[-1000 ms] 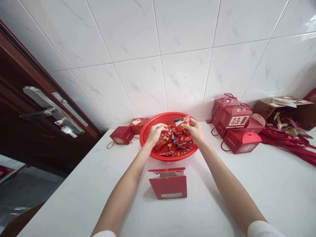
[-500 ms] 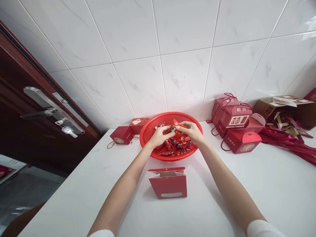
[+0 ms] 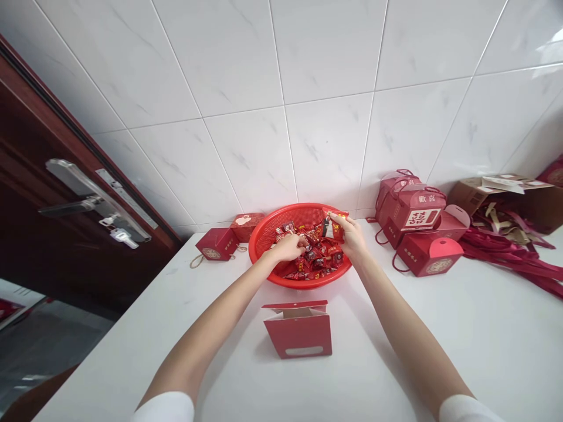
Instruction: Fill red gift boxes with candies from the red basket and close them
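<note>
A red plastic basket [image 3: 259,243] holds many small wrapped candies [image 3: 314,253], mostly red. My right hand [image 3: 352,236] is closed on the edge of a larger red, white and black snack packet [image 3: 333,227], raised at the basket's right side. Down among the candies, my left hand [image 3: 288,248] has its fingers curled together; what is under its fingertips is too small to make out. Between my forearms, a red paper box [image 3: 299,335] with an open top and a pale oval window stands in front of the basket.
Two small red boxes [image 3: 217,244] with cord sit left of the basket. Several red gift boxes [image 3: 420,214] are stacked at the right, beside a cardboard box [image 3: 468,193] and dark red ribbons [image 3: 505,252]. A tiled wall [image 3: 328,152] backs the white table [image 3: 369,351]; a door [image 3: 44,234] stands left.
My hands have moved apart. My right hand has gone slightly right with the packet, now showing its face, while my left hand has lowered into the candies.
</note>
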`<state>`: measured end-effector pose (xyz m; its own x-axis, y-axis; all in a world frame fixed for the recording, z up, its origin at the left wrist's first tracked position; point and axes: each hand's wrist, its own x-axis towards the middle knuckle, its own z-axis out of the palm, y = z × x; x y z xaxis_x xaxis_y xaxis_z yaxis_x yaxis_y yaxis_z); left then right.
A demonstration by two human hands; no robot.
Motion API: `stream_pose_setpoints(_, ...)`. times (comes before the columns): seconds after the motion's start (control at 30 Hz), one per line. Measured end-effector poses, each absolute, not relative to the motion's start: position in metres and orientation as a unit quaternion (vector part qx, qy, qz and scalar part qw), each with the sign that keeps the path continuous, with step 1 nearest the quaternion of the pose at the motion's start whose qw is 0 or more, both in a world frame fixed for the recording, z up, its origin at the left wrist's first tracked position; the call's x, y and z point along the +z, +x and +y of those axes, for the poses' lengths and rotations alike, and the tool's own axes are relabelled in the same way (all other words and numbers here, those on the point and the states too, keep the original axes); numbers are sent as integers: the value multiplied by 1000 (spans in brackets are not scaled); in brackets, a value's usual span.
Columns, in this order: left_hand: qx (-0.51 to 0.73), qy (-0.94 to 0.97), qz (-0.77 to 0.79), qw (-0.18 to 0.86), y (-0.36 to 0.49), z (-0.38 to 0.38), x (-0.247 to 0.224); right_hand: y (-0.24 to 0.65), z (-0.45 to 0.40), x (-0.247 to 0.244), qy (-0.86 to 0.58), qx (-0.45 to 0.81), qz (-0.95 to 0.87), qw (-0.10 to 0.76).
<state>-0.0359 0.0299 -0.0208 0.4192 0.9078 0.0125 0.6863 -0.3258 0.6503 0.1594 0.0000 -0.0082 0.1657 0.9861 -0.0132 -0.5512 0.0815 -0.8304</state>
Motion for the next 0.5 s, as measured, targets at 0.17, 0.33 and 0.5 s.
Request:
stream_pose_setpoints(0.17,147,807,488,298,-20,52,-22,158,6,-14,-371,568,-277,680)
stream_pose_setpoints(0.33,129,804,469,342,-5,59,-28,158,11,-17,-388,572,-270,671)
stream_pose_setpoints(0.5,144,783,449,405,-15,59,-27,161,14,-20,-400,568,-270,667)
